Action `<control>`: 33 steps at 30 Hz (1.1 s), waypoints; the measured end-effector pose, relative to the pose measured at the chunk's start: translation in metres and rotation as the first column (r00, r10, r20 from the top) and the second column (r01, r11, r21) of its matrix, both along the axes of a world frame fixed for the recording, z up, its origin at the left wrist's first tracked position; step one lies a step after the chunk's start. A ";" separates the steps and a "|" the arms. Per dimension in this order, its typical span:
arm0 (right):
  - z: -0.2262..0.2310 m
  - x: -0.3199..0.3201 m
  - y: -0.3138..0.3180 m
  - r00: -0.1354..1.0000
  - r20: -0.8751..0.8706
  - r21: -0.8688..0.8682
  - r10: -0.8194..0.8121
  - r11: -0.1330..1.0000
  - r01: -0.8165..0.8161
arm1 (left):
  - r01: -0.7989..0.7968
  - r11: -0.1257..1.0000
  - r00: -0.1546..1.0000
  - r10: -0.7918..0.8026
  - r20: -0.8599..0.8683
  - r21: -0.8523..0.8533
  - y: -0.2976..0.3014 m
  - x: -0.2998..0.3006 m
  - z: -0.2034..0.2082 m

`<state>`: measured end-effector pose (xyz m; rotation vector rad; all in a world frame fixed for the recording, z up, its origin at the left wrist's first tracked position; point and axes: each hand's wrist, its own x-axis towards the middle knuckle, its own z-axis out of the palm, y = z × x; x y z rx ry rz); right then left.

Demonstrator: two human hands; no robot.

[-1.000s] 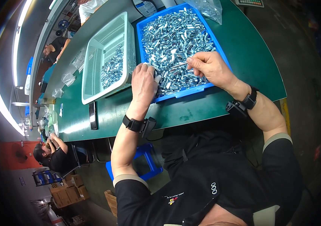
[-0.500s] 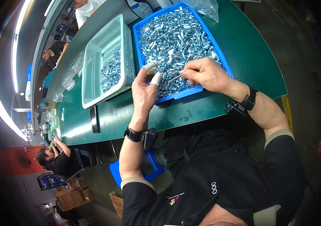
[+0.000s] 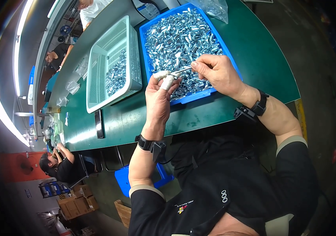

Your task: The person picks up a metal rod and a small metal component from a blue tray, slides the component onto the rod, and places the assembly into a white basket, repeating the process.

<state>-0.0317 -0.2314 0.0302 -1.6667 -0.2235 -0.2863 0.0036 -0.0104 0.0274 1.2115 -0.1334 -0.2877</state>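
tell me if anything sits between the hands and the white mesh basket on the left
Nothing visible does. Both hands, left hand and right hand, hold a thin silver metal pin above the blue plastic tray of metal parts. The white mesh basket lies just beside it, with only the trays' adjoining rims between.

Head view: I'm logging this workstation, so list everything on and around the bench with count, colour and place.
Table: one, green, centre.
Blue tray: one, full of small silver parts, ahead of the hands.
Mesh basket: one, pale, left of the tray, partly filled.
Clear bag: one, beyond the tray.
Co-workers: several, at the left.
Cardboard boxes: brown, lower left.
Left hand: taped fingertips on a silver part.
Right hand: pinching that part.
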 end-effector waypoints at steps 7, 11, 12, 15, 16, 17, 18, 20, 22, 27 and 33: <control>-0.001 0.000 0.004 0.999 0.022 0.029 -0.038 0.999 0.038 | -0.011 0.997 1.000 0.010 -0.015 -0.079 -0.010 -0.009 0.003; 0.000 0.000 0.001 0.998 0.043 0.021 -0.053 0.998 0.052 | 0.011 0.992 0.995 -0.024 0.101 0.128 -0.014 -0.012 0.005; 0.001 -0.001 0.000 0.999 -0.043 0.021 0.021 1.000 -0.020 | 0.015 0.989 0.987 -0.038 0.154 0.148 -0.014 -0.012 0.004; 0.005 -0.003 0.000 0.974 -0.170 0.012 0.152 0.988 -0.152 | 0.034 0.978 0.971 -0.080 0.223 0.205 -0.014 -0.015 -0.001; 0.005 -0.003 0.001 0.956 -0.208 -0.003 0.207 0.977 -0.212 | 0.048 0.969 0.964 -0.108 0.242 0.241 -0.014 -0.015 -0.002; 0.004 -0.002 0.000 0.955 -0.210 -0.004 0.209 0.977 -0.214 | 0.047 0.970 0.965 -0.106 0.241 0.240 -0.015 -0.015 -0.002; 0.003 -0.002 -0.001 0.954 -0.208 0.003 0.217 0.975 -0.221 | 0.061 0.970 0.967 -0.115 0.226 0.234 -0.016 -0.015 0.000; 0.002 0.000 0.000 0.955 -0.198 0.005 0.219 0.975 -0.222 | 0.088 0.971 0.968 -0.137 0.211 0.224 -0.016 -0.015 0.002; -0.003 0.002 0.000 0.953 -0.198 0.002 0.227 0.973 -0.232 | 0.086 0.967 0.966 -0.140 0.218 0.241 -0.014 -0.014 0.003; 0.001 0.006 0.003 0.921 -0.206 0.030 0.330 0.943 -0.331 | 0.025 0.962 0.952 -0.106 0.288 0.272 -0.002 -0.015 0.005; -0.007 0.005 0.001 0.960 -0.154 0.084 0.235 0.971 -0.225 | -0.025 0.955 0.950 -0.070 0.304 0.297 -0.011 -0.020 -0.002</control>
